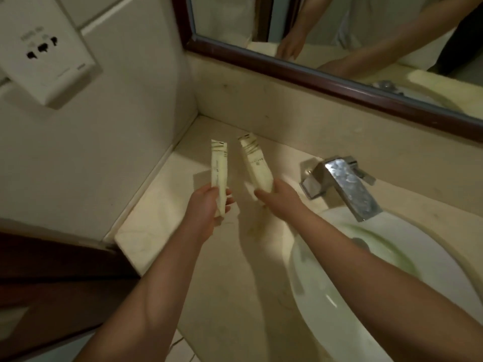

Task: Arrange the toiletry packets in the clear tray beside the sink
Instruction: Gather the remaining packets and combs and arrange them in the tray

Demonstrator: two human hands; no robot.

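Observation:
My left hand (206, 207) grips the lower end of a long cream toiletry packet (219, 165) that points away from me, above the counter. My right hand (279, 198) holds a second cream packet (254, 162) of the same kind, tilted slightly left, with fine dark lines near its far end. The two packets are side by side and apart, over the corner of the beige stone counter (183, 163) left of the sink. I can make out no clear tray in this view.
A white oval sink (339, 322) is set in the counter at right, with a square chrome faucet (345, 184) behind it. A dark-framed mirror (326, 77) runs along the back wall. A white wall socket (44, 48) is on the left wall. A dark wooden edge (52, 270) borders the counter's left end.

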